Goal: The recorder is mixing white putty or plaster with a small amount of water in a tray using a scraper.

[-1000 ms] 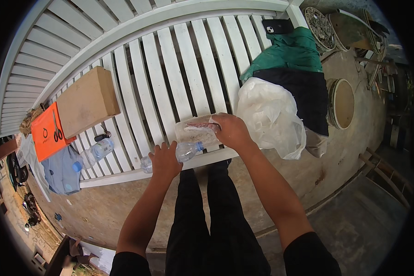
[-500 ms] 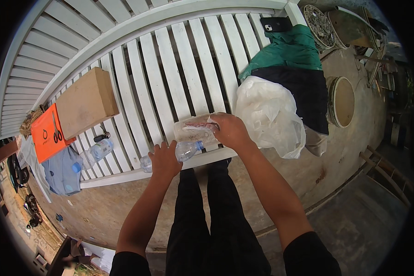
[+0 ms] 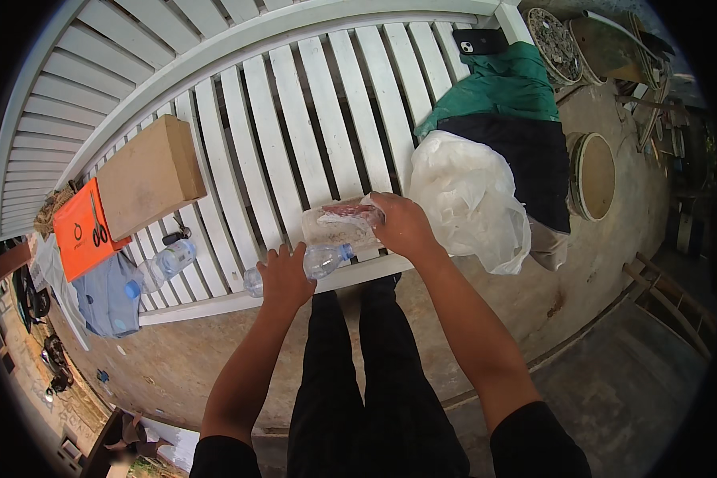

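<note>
The left hand (image 3: 287,275) had its fingers wrapped over the bottle (image 3: 325,260), at 7 o'clock from the red-white bundle (image 3: 349,211), whose 3 o'clock end the right hand (image 3: 401,227) gripped. 2 risks: the round bottle, near the table's (image 3: 299,119) 6 o'clock edge, could roll off if released; a hard tug could drag the clear pouch (image 3: 320,233) along.

Soft daylight makes the white bench (image 3: 300,119) bright, but the floor (image 3: 613,390) at the lower right looks dim. The back rail (image 3: 295,22) bends like a bow. Black fills the corners, and the right edge looks murky.
</note>
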Action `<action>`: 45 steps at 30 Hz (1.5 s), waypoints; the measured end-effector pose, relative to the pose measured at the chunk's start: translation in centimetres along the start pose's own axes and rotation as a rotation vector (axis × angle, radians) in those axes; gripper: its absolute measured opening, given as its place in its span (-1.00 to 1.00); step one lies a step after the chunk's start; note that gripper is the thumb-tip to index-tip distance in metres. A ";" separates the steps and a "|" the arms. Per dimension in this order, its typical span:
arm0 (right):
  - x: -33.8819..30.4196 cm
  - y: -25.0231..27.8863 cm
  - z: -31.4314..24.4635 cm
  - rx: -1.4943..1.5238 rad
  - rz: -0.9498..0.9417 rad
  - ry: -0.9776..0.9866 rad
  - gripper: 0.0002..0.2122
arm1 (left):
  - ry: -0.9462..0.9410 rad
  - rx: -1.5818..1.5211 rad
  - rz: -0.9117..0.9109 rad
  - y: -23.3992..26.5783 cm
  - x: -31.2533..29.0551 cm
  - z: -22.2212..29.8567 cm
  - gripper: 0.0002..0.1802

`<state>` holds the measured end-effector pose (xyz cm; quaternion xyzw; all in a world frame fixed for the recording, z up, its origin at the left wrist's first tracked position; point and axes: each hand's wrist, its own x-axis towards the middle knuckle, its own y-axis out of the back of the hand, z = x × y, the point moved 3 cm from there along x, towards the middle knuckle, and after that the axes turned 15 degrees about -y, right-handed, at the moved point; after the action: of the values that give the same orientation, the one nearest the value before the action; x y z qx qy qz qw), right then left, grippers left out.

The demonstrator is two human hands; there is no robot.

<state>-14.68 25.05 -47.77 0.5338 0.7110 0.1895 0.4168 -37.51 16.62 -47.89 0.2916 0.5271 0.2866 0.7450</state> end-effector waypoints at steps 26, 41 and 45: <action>-6.5 -0.7 2.7 0.505 -0.233 -0.443 -0.71 | -0.004 0.038 0.009 0.2 -0.7 -1.0 -0.28; -7.5 -3.4 -0.4 0.441 -0.155 -0.089 -0.70 | -0.107 -0.046 0.084 0.6 -1.3 -0.4 -0.21; -7.5 -3.0 -1.0 0.413 -0.200 -0.087 -0.72 | -0.115 -0.080 0.094 0.6 -1.8 -0.7 -0.21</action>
<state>-16.67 17.24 -46.43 0.5422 0.7654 -0.0257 0.3457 -38.73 15.77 -46.47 0.3020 0.4572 0.3250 0.7708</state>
